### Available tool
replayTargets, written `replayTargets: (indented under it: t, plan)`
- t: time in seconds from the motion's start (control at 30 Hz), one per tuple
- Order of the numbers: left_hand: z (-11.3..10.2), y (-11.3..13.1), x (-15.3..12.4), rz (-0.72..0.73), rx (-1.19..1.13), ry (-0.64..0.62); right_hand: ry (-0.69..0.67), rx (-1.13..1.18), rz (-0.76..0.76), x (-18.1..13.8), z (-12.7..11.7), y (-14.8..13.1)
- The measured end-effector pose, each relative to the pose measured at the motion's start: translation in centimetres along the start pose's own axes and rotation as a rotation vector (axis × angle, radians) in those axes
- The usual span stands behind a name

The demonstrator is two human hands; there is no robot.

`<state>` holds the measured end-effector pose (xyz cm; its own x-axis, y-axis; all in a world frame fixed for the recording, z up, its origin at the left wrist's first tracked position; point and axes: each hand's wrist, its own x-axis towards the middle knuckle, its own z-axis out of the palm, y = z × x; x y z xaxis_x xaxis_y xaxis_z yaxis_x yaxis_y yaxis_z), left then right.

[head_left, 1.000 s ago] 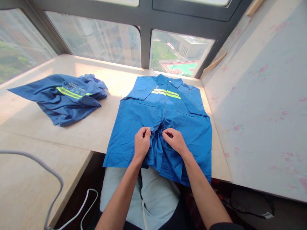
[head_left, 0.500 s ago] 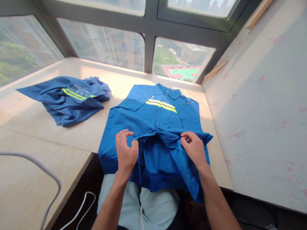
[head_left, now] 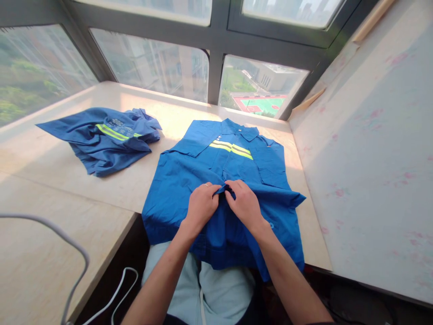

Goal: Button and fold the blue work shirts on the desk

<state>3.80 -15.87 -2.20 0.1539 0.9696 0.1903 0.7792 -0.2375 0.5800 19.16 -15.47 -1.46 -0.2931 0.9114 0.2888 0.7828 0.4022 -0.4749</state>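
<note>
A blue work jacket (head_left: 189, 171) with a collar and yellow-and-grey reflective strips lies front side up before me, its lower part hanging over the sill edge onto my lap. At the middle of its front opening, my left hand (head_left: 204, 203) pinches the fabric edge between thumb and fingers. Close beside it, almost touching, my right hand (head_left: 244, 203) pinches the other side of the opening. Below the hands the front panels part, and the inside of the back shows. The fingers cover whatever small fastening may be between them.
A second blue garment (head_left: 115, 140) with a yellow strip lies crumpled on the sill (head_left: 111, 194) at left. A grey cable (head_left: 57, 230) loops at the lower left, above a white cord (head_left: 118, 289). Windows stand behind; a flowered wall (head_left: 368, 158) rises on the right.
Both hands have moved inward from the sides of the front opening and now meet at its middle. The jacket's front edges have been drawn together there. The view has shifted slightly.
</note>
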Motion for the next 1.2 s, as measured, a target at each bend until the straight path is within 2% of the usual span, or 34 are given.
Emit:
replayTargets:
  t: [0.23, 0.47, 0.6, 0.77, 0.87, 1.0, 1.1, 1.2]
  plan:
    - [1.5, -1.1, -0.3, 0.032, -0.36, 0.101, 0.062, 0.249, 0.143, -0.1, 0.9, 1.7]
    - [1.8, -1.8, -0.7, -0.122, -0.7, 0.042, 0.071, 0.153, 0.17, 0.1, 1.1, 1.0]
    - [2.0, -1.5, -0.8, -0.205, -0.816, 0.062, 0.061, 0.101, 0.188, 0.2, 1.4, 0.7]
    - [2.2, -1.3, -0.7, -0.284, -0.908, 0.07, 0.072, 0.207, 0.241, 0.1, 1.8, 1.1]
    - [2.1, -1.5, -0.4, -0.299, -0.941, 0.049, 0.094, 0.314, 0.234, -0.1, 2.0, 1.3]
    - [1.7, -1.3, -0.1, -0.301, -0.898, -0.015, 0.14, 0.296, 0.181, -0.5, 2.3, 1.5]
    - [1.3, -0.4, -0.2, -0.285, -0.731, -0.026, 0.111, 0.277, 0.161, -0.5, 2.5, 1.9]
    - [1.3, 0.6, -0.3, -0.197, -0.47, 0.067, 0.068, 0.31, 0.146, -0.5, 2.4, 2.5]
